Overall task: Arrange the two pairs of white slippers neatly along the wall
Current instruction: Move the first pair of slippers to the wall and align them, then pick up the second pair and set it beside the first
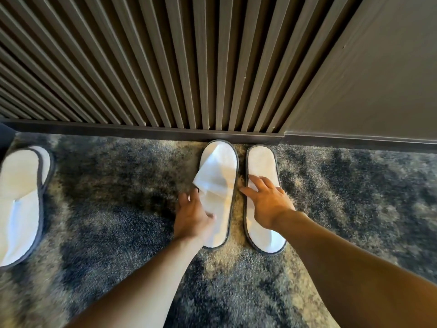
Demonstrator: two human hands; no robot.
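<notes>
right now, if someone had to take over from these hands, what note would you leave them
Left hand: resting on the left slipper, at its loose, rumpled strap; no firm grip visible.
Right hand: fingers spread flat on the right slipper, holding nothing.
Both slippers lie side by side on the carpet, one end at the baseboard.
Done: this pair is roughly placed along the wall.
Left: flatten that strap. Another slipper lies far left, angled; only part of that pair shows. Line it up too.
</notes>
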